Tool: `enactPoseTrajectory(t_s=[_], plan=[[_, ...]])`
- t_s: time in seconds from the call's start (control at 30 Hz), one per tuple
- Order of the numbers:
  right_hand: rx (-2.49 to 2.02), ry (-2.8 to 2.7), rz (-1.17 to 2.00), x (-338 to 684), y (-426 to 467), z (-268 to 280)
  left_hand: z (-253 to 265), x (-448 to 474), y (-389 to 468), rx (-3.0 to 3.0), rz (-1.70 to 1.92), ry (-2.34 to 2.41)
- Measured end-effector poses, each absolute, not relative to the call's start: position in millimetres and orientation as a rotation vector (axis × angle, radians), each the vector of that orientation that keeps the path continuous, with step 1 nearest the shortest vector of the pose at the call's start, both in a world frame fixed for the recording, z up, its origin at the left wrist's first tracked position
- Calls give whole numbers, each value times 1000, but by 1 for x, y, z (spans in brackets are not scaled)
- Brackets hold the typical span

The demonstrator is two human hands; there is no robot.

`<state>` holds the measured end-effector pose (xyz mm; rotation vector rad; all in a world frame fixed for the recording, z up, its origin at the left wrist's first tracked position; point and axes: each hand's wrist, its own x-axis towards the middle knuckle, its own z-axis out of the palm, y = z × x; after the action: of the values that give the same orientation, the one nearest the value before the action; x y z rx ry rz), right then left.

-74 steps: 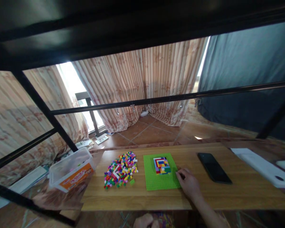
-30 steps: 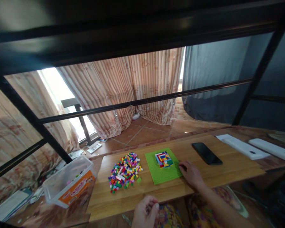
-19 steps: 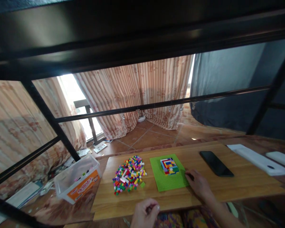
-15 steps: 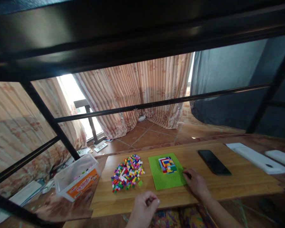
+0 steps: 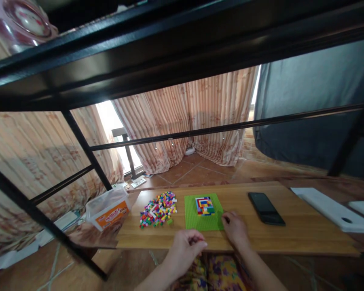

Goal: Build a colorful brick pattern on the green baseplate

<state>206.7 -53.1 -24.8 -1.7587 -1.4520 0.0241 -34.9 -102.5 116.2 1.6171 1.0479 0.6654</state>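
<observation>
Clearly enough from my seat, I can make out the block build [image 5: 205, 207], a low, roughly square stack of narrow bricks in red, white, blue, yellow and green, set toward the far half of the green baseplate [image 5: 191, 222]. That plate lies flat on the wooden tabletop [image 5: 303, 226], between the pile of loose bricks [image 5: 159, 210] on the left and the black phone [image 5: 266, 208] on the right. Over the near edge I see the left hand [image 5: 184, 251], fingers curled, thumb and forefinger tips almost meeting; whether they pinch anything I cannot tell. My right hand [image 5: 235, 229] sits at the plate's right edge, fingers loosely curled, their contents hidden from me.
</observation>
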Motion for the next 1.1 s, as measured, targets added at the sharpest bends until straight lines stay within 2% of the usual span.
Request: enactPoseTrajectory(t_s=[0.57,1.1], plan=[[-1804,-1477,-42,203,-58,-16,114,-35,-75,1749,758,990],[-1762,-1495,-1,205,-73,-16,67,-26,-31,1619,789,1112]])
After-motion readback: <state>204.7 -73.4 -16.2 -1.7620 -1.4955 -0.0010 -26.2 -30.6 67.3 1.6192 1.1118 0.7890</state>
